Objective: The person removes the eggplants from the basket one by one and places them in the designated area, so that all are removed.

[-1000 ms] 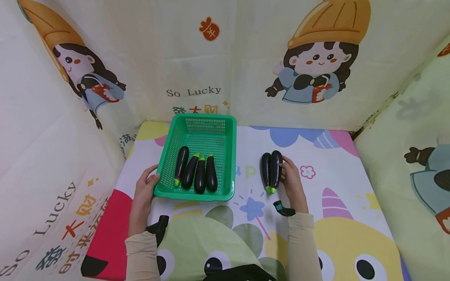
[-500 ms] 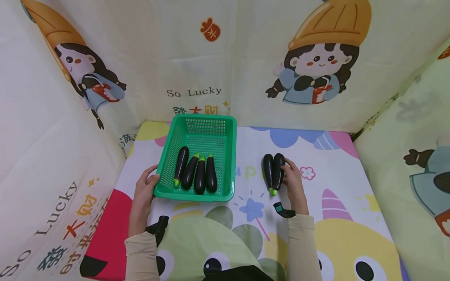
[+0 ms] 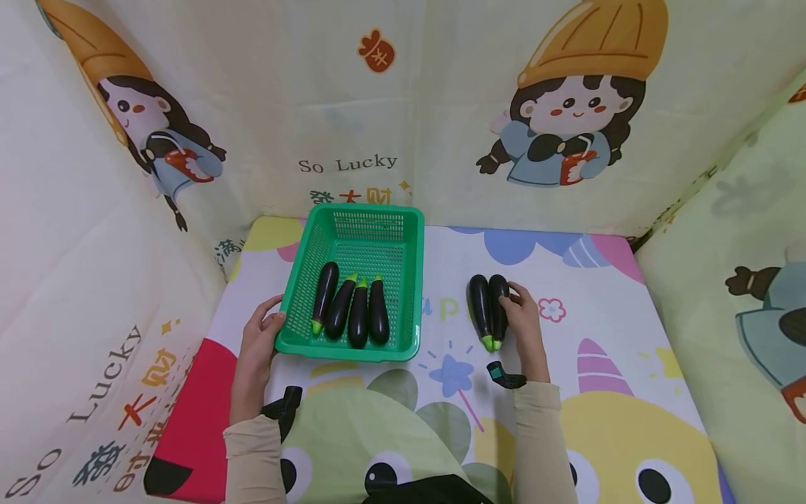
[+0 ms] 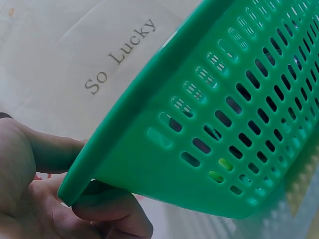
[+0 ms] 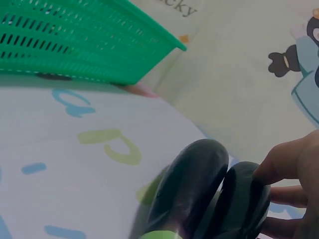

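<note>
My left hand [image 3: 255, 357] grips the near-left corner of a green plastic basket [image 3: 412, 280], thumb and fingers on either side of its rim [image 4: 114, 117]. Several dark purple eggplants [image 3: 359, 315] with green stem ends lie side by side in the near half of the basket. To the right, two more eggplants rest close together on the tablecloth, stem ends toward me. My right hand [image 3: 525, 325] pinches the right-hand eggplant [image 5: 241, 199] near its rounded far end. The left-hand eggplant [image 5: 187, 184] lies alongside it, untouched by the fingers.
A cartoon-printed cloth [image 3: 441, 441] covers the table. Printed fabric walls [image 3: 441, 119] rise behind it and at both sides. A strip of tablecloth separates the basket from the two eggplants at the right. Dark bands [image 3: 506, 376] sit at the wrists.
The two right-hand eggplants have shifted slightly toward me and to the right with my right hand, and now overlap less. My left hand and the basket stay put.
</note>
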Tool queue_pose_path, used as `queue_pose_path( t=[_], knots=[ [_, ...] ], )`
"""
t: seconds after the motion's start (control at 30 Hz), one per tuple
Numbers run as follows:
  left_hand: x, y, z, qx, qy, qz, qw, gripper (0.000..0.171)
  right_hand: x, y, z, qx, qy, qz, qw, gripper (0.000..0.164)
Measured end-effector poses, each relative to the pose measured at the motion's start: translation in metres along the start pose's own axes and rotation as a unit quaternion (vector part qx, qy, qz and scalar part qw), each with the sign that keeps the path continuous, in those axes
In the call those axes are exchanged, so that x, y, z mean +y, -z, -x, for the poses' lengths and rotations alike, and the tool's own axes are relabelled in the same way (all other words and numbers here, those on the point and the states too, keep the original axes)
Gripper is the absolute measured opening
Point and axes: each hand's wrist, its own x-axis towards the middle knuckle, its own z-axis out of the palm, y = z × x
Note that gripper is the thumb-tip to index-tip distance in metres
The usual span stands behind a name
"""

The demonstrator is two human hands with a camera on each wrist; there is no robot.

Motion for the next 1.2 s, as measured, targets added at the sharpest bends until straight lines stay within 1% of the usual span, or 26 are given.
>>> queue_pose_path(
  t=[0.27,0.43,0.67,1.03,1.2],
  knots=[
    [0.0,0.0,0.001,0.0,-0.003,0.001,1.0,0.056,0.001,-0.005,0.0,-0.002,0.026,0.061,0.998,0.058],
    [0.0,0.001,0.001,-0.003,-0.002,0.003,1.0,0.057,0.001,-0.006,0.001,-0.004,0.034,0.068,0.997,0.059],
    [0.001,0.002,0.0,-0.007,-0.002,0.008,0.9999,0.057,0.002,-0.008,0.0,0.002,0.052,0.098,0.994,0.058],
    [0.002,0.002,0.001,-0.011,-0.002,0.008,0.9999,0.057,0.005,-0.011,0.001,0.006,0.059,0.115,0.992,0.056],
    [0.0,0.002,0.0,-0.012,-0.009,0.008,0.9999,0.057,0.004,-0.014,0.003,0.016,0.062,0.107,0.992,0.055]
  ],
)
